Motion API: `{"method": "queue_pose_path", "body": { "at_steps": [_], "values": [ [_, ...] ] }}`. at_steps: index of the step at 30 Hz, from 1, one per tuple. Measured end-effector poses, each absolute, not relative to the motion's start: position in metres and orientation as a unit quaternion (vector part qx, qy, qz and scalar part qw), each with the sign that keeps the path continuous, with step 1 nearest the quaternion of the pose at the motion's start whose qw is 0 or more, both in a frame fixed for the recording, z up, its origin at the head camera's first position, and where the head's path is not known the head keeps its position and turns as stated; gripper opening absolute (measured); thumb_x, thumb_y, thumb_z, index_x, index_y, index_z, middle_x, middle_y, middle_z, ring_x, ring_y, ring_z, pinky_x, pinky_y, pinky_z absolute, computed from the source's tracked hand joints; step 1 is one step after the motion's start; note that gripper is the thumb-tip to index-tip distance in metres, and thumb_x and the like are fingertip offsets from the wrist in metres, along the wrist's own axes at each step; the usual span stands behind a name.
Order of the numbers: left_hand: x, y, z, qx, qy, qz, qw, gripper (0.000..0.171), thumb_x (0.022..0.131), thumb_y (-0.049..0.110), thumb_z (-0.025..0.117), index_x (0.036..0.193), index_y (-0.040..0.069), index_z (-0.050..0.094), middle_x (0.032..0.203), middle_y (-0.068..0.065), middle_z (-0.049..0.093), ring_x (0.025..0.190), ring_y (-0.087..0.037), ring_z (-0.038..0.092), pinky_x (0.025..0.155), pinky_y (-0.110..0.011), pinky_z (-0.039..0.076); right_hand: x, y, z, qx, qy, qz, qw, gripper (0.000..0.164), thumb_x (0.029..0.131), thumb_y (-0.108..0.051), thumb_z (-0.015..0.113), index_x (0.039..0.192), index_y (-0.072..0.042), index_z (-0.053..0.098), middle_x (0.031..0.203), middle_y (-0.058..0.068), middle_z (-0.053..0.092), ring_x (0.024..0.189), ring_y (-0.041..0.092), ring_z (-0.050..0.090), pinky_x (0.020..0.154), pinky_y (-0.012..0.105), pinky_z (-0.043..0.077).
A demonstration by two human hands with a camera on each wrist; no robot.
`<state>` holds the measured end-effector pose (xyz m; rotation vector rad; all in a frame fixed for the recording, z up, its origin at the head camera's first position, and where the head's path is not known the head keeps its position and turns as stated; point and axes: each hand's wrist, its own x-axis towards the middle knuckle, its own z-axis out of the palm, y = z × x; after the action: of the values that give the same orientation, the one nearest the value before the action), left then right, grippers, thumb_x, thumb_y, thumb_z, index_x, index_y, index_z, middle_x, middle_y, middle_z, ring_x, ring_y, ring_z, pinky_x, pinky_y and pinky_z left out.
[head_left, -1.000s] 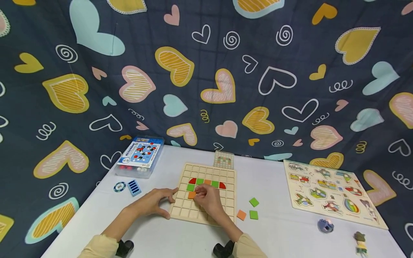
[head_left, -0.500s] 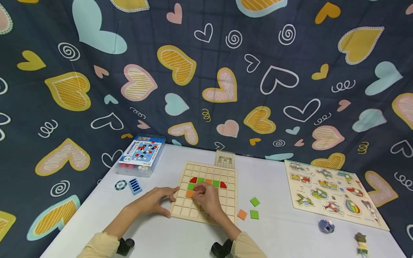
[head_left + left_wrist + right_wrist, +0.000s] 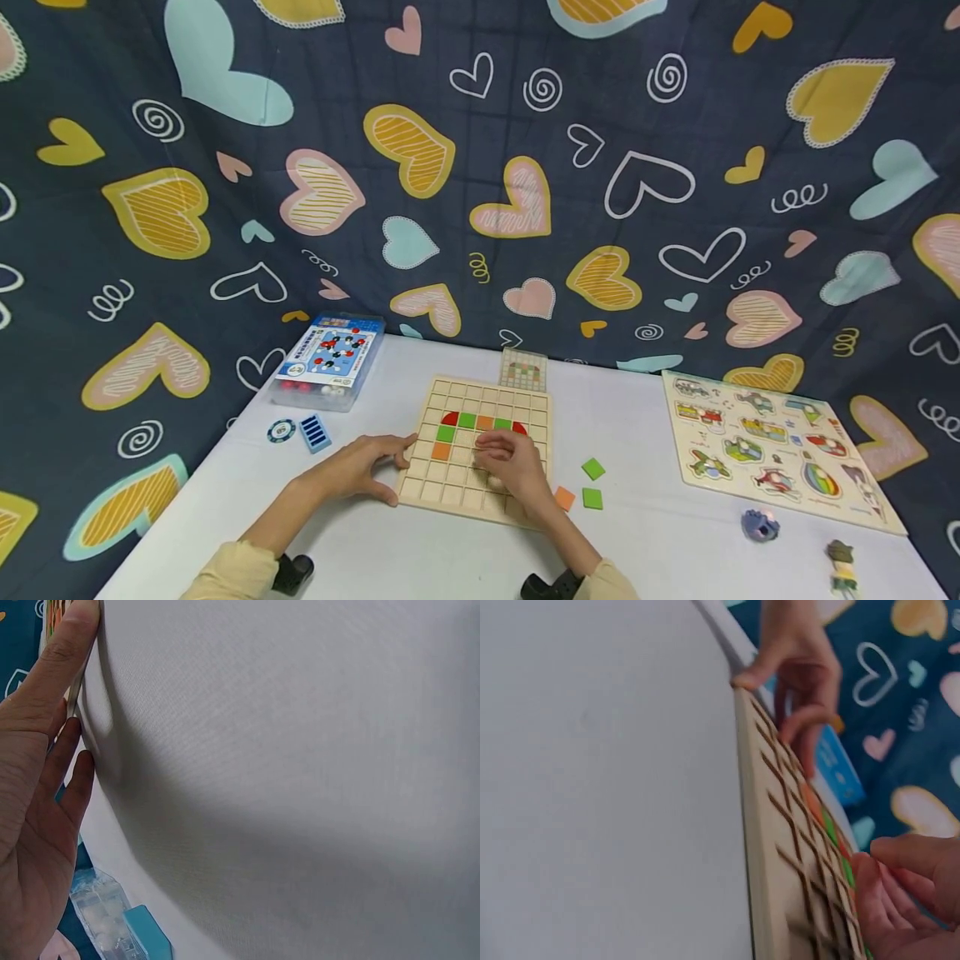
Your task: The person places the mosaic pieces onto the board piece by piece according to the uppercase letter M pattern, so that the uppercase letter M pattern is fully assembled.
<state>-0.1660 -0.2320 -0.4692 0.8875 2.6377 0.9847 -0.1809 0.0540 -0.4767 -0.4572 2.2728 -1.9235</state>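
A wooden grid board [image 3: 420, 492] lies on the white table. On it are red quarter-round pieces [image 3: 450, 419], green square tiles [image 3: 446, 433] and orange square tiles [image 3: 441, 451]. My left hand [image 3: 360, 467] holds the board's near left corner, thumb at the near edge and fingers along the left side. My right hand [image 3: 513, 467] hovers over the board's right half, fingers loosely curled, thumb and index tips close together. I see no tile between them in the right wrist view, where this hand [image 3: 907, 892] is beside the board's grid.
Right of the board lie loose green tiles [image 3: 592, 498] and an orange tile [image 3: 564, 498]. A pattern card [image 3: 523, 371] stands behind it. Left are a plastic box [image 3: 330, 362], a round chip [image 3: 281, 431] and a blue block [image 3: 315, 433]. A picture puzzle [image 3: 780, 450] and two small figures [image 3: 761, 526] lie right.
An orange tile under my right fingers was set flat into a cell at the board's left. My right hand then let go and moved right. My left hand stayed at the corner.
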Motion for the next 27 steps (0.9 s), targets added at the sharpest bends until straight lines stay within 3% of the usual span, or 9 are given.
{"method": "queue_pose_path", "body": {
  "at_steps": [10,20,27],
  "values": [
    [-0.164,-0.235,-0.47,0.289,0.892,0.333,0.095,0.031,0.068,0.03,0.083,0.087,0.018,0.062,0.142,-0.016,0.047,0.129,-0.037,0.045,0.107,-0.051,0.037,-0.171,0.144,-0.469,-0.073,0.77,-0.63,0.076,0.021,0.088,0.003,0.063,0.109,0.007,0.063,0.103,0.023,0.067,0.09,0.024,0.068,0.074,0.028,0.059],
    [-0.165,-0.236,-0.467,0.298,0.89,0.33,0.094,0.03,0.069,0.032,0.082,0.087,0.018,0.062,0.141,-0.018,0.048,0.128,-0.038,0.045,0.106,-0.053,0.038,-0.187,0.219,-0.476,-0.147,0.807,-0.572,0.022,0.022,0.091,0.003,0.059,0.113,0.008,0.062,0.11,0.027,0.065,0.092,0.018,0.067,0.076,0.023,0.057],
    [-0.166,-0.234,-0.469,0.301,0.887,0.336,0.096,0.031,0.069,0.033,0.082,0.088,0.017,0.062,0.141,-0.019,0.048,0.128,-0.039,0.045,0.106,-0.053,0.037,-0.207,0.24,-0.478,-0.243,0.831,-0.489,0.104,0.033,0.087,0.008,0.06,0.12,0.008,0.059,0.118,0.025,0.062,0.097,0.015,0.061,0.082,0.02,0.053]
  ]
}}
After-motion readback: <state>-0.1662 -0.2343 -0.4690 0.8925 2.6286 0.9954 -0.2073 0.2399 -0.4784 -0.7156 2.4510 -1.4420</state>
